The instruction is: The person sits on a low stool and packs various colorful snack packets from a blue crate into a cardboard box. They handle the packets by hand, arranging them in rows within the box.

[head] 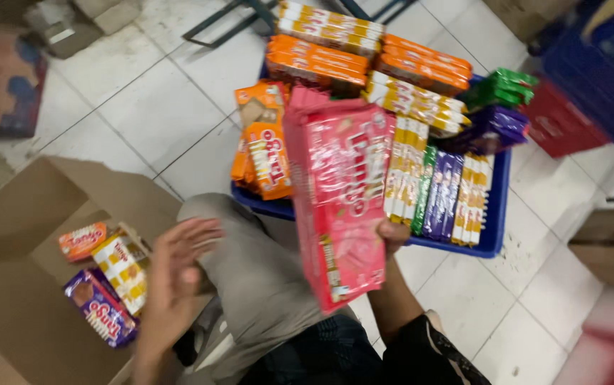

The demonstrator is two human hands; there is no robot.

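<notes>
Head view: the right hand (391, 235) grips a stack of pink wafer packs (341, 196), thumb on the front face, fingers hidden behind; the stack stands tilted over the person's knee (250, 264) and overlaps the near edge of a blue crate (496, 207). The crate sits on the white tiled floor (164, 107), filled with orange, yellow, purple and green snack packs. The left hand (178, 274) is blurred, open with fingers spread, holding nothing, above the rim of a cardboard box (14, 285). In the box lie an orange pack (82, 241), a yellow pack (125, 269) and a purple pack (100, 308), close together.
</notes>
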